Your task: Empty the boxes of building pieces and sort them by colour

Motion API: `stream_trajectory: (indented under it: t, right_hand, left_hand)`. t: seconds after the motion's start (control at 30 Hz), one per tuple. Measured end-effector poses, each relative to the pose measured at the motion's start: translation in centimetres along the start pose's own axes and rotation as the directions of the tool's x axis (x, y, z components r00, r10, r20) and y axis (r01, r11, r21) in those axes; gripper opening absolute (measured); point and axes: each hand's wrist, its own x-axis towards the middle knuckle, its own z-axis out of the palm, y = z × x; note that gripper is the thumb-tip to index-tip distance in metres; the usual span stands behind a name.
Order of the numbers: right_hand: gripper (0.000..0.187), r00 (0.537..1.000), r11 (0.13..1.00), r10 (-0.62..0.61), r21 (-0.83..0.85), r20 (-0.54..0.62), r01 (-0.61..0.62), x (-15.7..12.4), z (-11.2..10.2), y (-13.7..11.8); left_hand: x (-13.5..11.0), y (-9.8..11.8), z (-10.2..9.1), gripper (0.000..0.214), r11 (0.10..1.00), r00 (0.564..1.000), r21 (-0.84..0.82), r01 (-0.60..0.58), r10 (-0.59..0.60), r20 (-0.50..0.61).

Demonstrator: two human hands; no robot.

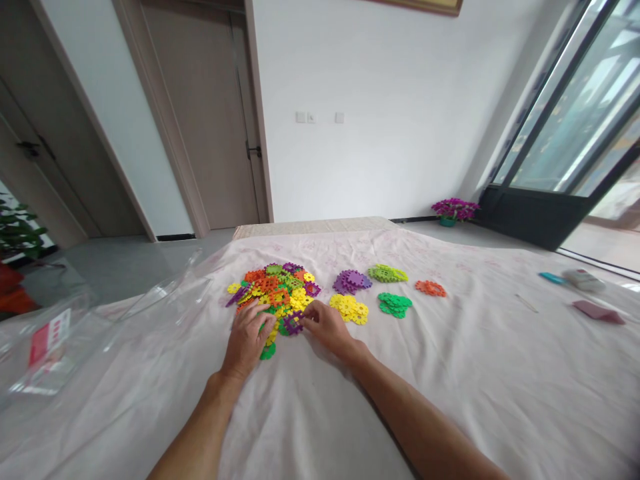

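Observation:
A mixed pile of flat plastic gear-shaped pieces (pixel 273 283) in orange, yellow, purple and green lies on the cloth before me. My left hand (pixel 249 333) rests on the pile's near left edge, fingers apart over the pieces. Between the thumb and fingers of my right hand (pixel 327 325) is the rim of a purple gear-shaped piece (pixel 292 324) with a square hole. Right of the pile are separate heaps: purple pieces (pixel 353 281), yellow pieces (pixel 349 309), light green pieces (pixel 387 273), green pieces (pixel 395 305) and orange pieces (pixel 431 288).
A clear plastic bag (pixel 70 353) with a red and white label lies at the left. Toward the right edge of the cloth (pixel 480 373) are a blue item (pixel 551 277), a whitish box-like object (pixel 584 280) and a folded dark pink piece (pixel 599 311).

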Motion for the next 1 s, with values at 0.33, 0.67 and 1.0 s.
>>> stream_trajectory:
  t: [0.33,0.67,1.0]
  right_hand:
    - [0.035,0.83,0.898,0.37,0.388,-0.417,-0.205,3.9,-6.5,7.3]
    - [0.034,0.836,0.976,0.219,0.099,-0.503,-0.195,3.6,-7.1,8.4]
    - [0.033,0.955,0.883,-0.28,-0.365,0.095,0.295,0.3,-0.8,0.4]
  left_hand:
    - [0.2,-1.7,-0.3,0.025,0.969,0.968,0.042,0.242,-0.239,-0.078]
    - [0.3,-1.2,-0.8,0.024,0.937,0.953,0.177,0.301,-0.289,-0.089]
    - [0.0,-0.6,-0.8,0.043,0.787,0.853,0.355,0.504,-0.519,-0.06]
